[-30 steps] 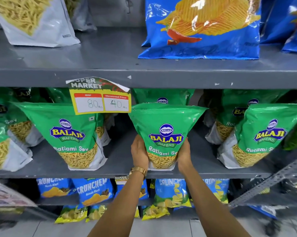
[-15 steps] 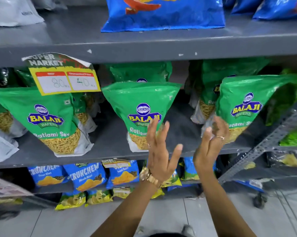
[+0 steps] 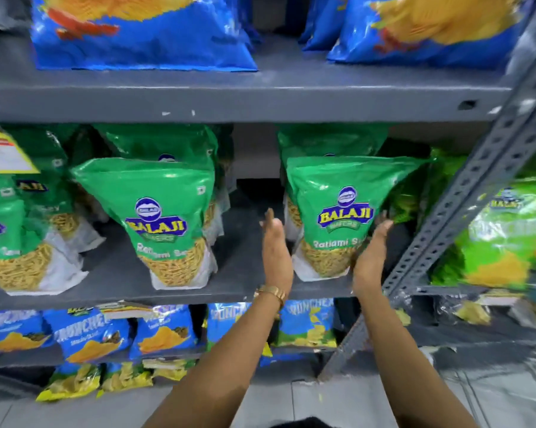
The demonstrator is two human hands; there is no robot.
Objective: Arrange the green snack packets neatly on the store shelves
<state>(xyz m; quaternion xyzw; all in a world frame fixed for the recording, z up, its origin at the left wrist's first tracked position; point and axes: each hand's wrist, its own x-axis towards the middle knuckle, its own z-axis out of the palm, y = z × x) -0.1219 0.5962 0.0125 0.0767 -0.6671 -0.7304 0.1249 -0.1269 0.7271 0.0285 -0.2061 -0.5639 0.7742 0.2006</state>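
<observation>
Several green Balaji snack packets stand on the grey middle shelf (image 3: 118,270). One green packet (image 3: 343,193) stands upright at the right end, with another behind it. My left hand (image 3: 276,251) is flat with straight fingers at this packet's left edge. My right hand (image 3: 371,251) is flat against its lower right edge. Neither hand's fingers curl round it. A second green packet (image 3: 158,196) stands in the middle of the shelf. More green packets (image 3: 4,239) lean at the left.
Large blue chip bags (image 3: 137,32) lie on the shelf above. Small blue packets (image 3: 90,335) fill the shelf below. A slotted grey upright (image 3: 476,193) slants at the right, with other green bags (image 3: 507,236) beyond it. A yellow price tag (image 3: 1,149) hangs at the far left.
Both hands let go of the middle packet, lifted off open, then moved right. They now flank the right-hand packet. The view has swung to the right.
</observation>
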